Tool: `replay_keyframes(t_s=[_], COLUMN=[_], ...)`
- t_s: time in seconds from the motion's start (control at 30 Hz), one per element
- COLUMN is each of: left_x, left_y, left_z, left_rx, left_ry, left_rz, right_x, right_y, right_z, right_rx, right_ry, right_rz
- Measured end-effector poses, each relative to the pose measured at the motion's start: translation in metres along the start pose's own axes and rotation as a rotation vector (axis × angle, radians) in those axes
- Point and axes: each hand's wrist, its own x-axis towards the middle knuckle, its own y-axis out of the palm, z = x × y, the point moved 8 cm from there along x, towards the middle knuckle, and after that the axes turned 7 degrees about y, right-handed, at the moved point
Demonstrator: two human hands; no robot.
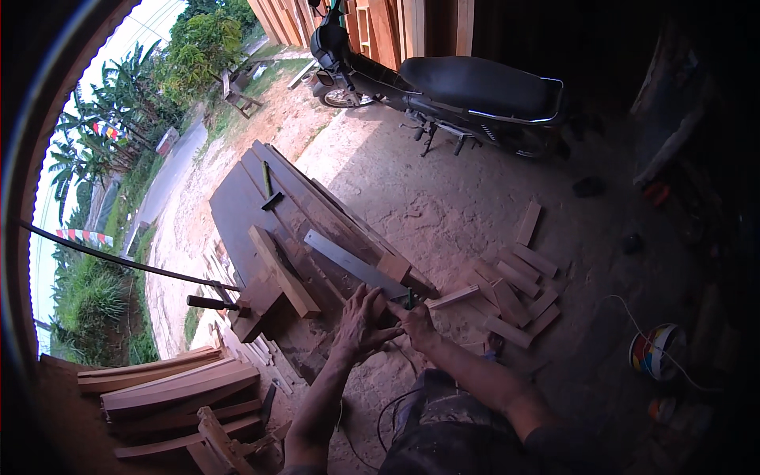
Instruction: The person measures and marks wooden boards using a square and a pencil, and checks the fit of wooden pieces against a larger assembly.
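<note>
My left hand (pixel 362 328) rests at the near end of a dark wooden work board (pixel 233 202), its fingers apart beside a long silver metal blade (pixel 348 253) with a dark green end. My right hand (pixel 416 324) is bent at that green end, fingers partly curled; what they grip is hard to make out. A wooden block (pixel 393 267) lies against the blade. To the left are a pale timber strip (pixel 281 269) and a black-handled bar clamp (pixel 206 302). A green-handled square-shaped tool (pixel 269 184) lies farther up the board.
A black motorbike (pixel 475 95) stands behind the board. Cut wood pieces (pixel 514 301) lie on the floor at right, near a paint bucket (pixel 657 352) and wire. Stacked boards (pixel 174 380) lie at lower left, cables near my legs. Outside are a road (pixel 158 182) and plants.
</note>
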Motion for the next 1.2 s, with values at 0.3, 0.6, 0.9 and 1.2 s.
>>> replay_keyframes(t_s=[0.3, 0.6, 0.9, 1.2], left_x=[0.001, 0.003, 0.007, 0.000], left_y=[0.001, 0.004, -0.001, 0.003], left_z=[-0.005, -0.002, -0.007, 0.005], left_rx=[0.138, 0.163, 0.131, 0.127], left_ry=[-0.017, -0.025, -0.020, -0.047], left_rz=[-0.002, -0.024, -0.042, -0.058], right_x=[0.016, 0.008, 0.021, -0.005], right_y=[-0.006, 0.000, -0.051, -0.010], right_z=[-0.001, 0.008, 0.016, 0.153], right_rx=[0.019, 0.031, -1.005, -0.626], right_ry=[-0.051, -0.027, -0.116, -0.464], right_rz=[0.038, 0.036, -0.076, -0.052])
